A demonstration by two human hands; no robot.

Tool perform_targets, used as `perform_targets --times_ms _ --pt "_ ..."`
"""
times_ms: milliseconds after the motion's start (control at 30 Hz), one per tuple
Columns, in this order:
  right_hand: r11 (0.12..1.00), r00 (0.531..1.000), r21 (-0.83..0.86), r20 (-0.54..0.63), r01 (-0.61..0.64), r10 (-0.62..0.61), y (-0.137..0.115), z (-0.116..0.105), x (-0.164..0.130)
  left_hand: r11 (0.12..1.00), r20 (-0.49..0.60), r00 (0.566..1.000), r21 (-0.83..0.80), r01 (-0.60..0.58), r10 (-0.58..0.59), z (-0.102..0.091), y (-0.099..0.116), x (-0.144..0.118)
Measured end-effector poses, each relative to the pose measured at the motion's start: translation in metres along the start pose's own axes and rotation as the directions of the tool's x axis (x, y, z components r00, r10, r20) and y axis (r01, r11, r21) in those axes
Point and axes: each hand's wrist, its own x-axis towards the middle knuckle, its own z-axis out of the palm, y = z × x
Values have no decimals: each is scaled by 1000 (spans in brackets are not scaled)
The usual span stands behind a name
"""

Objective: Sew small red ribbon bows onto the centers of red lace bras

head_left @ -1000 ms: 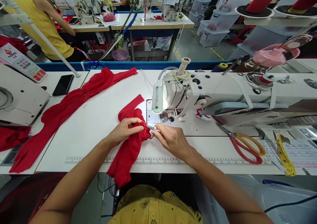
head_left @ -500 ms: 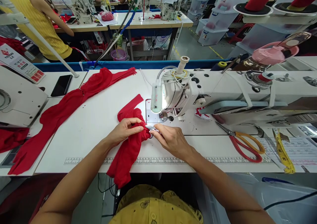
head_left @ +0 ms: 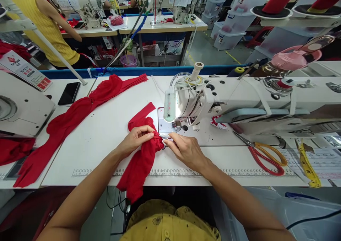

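A: Lace garment (head_left: 141,152), red, bunched between both hands, lower half spilling over the table edge (head_left: 106,178) toward the lap.

B: Feel of it?

A: Soft and very light, by the look of the folds; limp, no stiffness anywhere. Probably stretchy, easily snagged. Best pinched at the gathered edge, right where the fingers meet, not at the loose tail.

B: Left hand (head_left: 135,139)?

A: Closed on the bunched top of the fabric, thumb and fingertips clamped over the fold.

B: Right hand (head_left: 185,150)?

A: Fingers pinched narrow on a small metal tool, thread snips (head_left: 165,137) most likely, tip touching the cloth just beside the left fingertips. Too small to tell blades open or shut.

B: Beyond the hands?

A: Sewing machine (head_left: 197,102) just ahead of the right hand, needle plate lit by its lamp. Orange-and-red-handled scissors (head_left: 266,157) flat on the table, well right of the right hand; yellow tape measure (head_left: 306,164) further right again. Long red garment (head_left: 77,116) stretched out left of the left hand, black phone (head_left: 69,93) beyond it. Printed ruler (head_left: 239,173) along the near edge, under both wrists. Person in a yellow top (head_left: 45,24) at the far left bench.
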Motion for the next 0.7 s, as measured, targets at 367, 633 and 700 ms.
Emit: perform_targets --times_ms 367,633,700 --pt "998 1000 57 -13 -16 17 -2 -1 -1 1000 -9 1000 -13 8 -8 0 -1 0" --pt "1000 999 -12 -39 17 -18 -4 0 0 1000 -5 1000 18 12 -12 2 5 -2" --pt "999 999 -33 -41 28 -29 -3 0 -1 1000 -6 1000 26 10 -10 2 5 -2"
